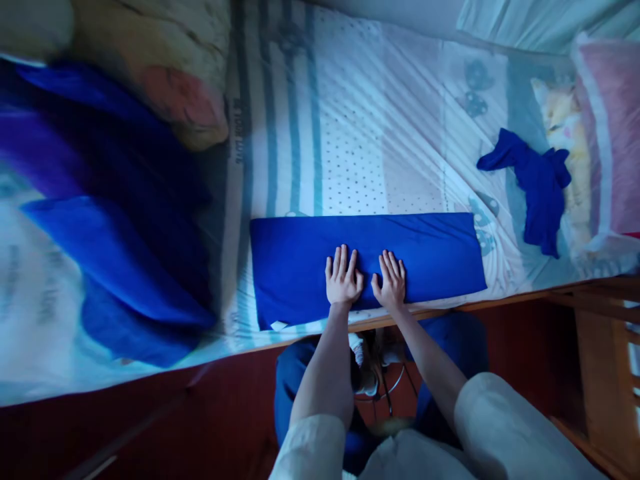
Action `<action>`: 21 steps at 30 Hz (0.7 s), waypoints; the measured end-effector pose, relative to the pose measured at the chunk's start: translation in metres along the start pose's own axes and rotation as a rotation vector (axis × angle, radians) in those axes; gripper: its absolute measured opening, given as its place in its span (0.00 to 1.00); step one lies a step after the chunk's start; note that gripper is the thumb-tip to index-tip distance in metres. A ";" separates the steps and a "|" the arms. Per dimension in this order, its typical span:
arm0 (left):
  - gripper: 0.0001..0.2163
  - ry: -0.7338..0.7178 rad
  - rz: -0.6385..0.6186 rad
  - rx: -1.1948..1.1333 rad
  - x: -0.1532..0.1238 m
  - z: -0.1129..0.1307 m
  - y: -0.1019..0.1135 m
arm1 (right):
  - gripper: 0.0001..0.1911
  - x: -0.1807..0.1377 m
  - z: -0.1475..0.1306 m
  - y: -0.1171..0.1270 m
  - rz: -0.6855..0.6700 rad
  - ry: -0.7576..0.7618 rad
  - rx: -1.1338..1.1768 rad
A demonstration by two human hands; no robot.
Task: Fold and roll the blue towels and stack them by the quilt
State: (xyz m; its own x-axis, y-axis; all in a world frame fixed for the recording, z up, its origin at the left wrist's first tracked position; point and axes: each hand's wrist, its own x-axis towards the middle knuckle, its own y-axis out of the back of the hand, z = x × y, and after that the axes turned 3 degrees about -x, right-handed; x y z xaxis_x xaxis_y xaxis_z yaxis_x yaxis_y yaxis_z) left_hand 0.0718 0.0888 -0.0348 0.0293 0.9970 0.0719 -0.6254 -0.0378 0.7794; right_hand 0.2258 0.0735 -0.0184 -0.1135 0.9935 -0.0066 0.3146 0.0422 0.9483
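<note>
A long blue cloth [430, 257], folded into a neat rectangle, lies on the bed near its front edge. My left hand [343, 279] rests flat on the cloth, fingers stretched out. My right hand [391, 281] lies flat beside it, also with fingers extended, pressing on the same cloth. Both hands sit near the middle of the cloth's near edge, thumbs almost touching. Neither hand holds anything.
A striped, dotted bedsheet [350, 133] covers the mattress. A crumpled blue garment [537, 183] lies at the right by a pink pillow [607, 133]. A heap of blue fabric [110, 220] and bedding fills the left. The wooden bed frame [595, 293] runs along the front.
</note>
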 end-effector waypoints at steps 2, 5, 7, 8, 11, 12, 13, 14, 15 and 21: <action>0.29 0.006 -0.007 -0.009 0.001 0.000 0.000 | 0.31 0.000 0.001 0.000 -0.003 0.002 -0.001; 0.29 0.019 -0.010 -0.020 0.003 -0.002 0.000 | 0.30 0.001 0.002 0.000 -0.033 0.007 -0.006; 0.29 0.028 -0.009 -0.031 0.003 -0.003 0.000 | 0.30 0.004 0.002 0.001 -0.068 0.018 -0.026; 0.29 0.029 -0.009 -0.038 0.003 -0.003 0.000 | 0.30 0.007 0.003 0.003 -0.087 0.028 -0.041; 0.28 0.026 -0.002 -0.050 0.003 -0.003 -0.001 | 0.30 0.026 0.012 0.011 -0.143 0.081 -0.089; 0.29 0.027 0.000 -0.048 0.002 -0.003 0.000 | 0.30 0.035 0.018 0.014 -0.157 0.102 -0.102; 0.29 0.029 0.001 -0.044 0.002 -0.002 0.000 | 0.30 0.044 0.026 0.018 -0.164 0.115 -0.112; 0.29 0.032 -0.001 -0.038 0.002 -0.002 0.000 | 0.30 0.052 0.036 0.023 -0.164 0.121 -0.120; 0.29 0.035 -0.006 -0.034 0.002 -0.001 0.000 | 0.29 0.060 0.048 0.027 -0.156 0.111 -0.128; 0.31 0.041 -0.044 -0.047 0.003 -0.003 0.001 | 0.32 0.081 0.130 0.050 -0.070 -0.065 -0.203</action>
State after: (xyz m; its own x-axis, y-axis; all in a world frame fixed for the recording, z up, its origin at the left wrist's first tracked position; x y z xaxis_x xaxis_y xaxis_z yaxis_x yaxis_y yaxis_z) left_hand 0.0691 0.0919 -0.0352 0.0264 0.9996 0.0121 -0.6602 0.0084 0.7511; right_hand 0.3546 0.1697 -0.0132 -0.0650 0.9939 -0.0887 0.1114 0.0956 0.9892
